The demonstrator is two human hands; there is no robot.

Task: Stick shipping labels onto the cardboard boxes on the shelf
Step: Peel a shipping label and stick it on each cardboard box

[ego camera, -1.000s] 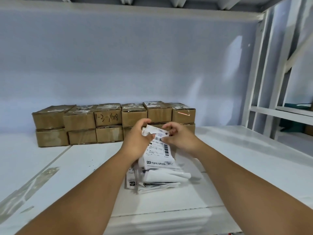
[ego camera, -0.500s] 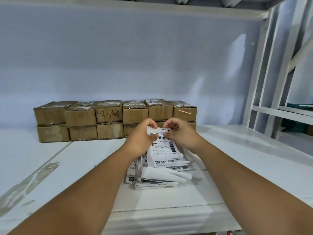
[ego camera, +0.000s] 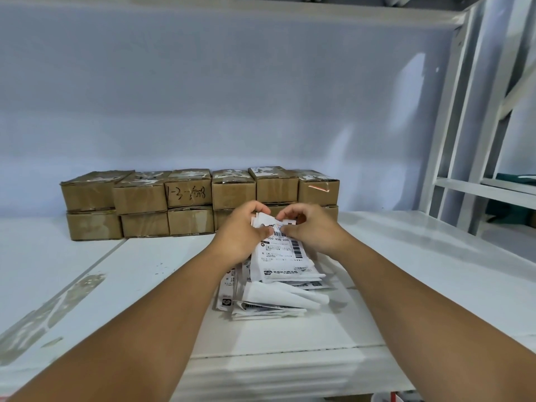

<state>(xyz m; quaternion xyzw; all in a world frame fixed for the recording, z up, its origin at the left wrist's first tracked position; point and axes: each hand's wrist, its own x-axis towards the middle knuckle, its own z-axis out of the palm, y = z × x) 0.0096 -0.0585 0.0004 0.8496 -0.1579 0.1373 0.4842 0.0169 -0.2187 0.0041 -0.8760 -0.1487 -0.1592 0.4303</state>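
Left arm: bare forearm, stretched forward from lower left.
Left hand (ego camera: 242, 235): fingers curled, thumb and fingertips pinching top edge of label (ego camera: 280, 252).
Right arm: bare forearm, stretched forward from lower right.
Right hand (ego camera: 313, 230): fingers curled, pinching same edge, just beside the left.

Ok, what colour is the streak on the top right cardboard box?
Reddish-orange streak on the brown cardboard box; the head view shows it.
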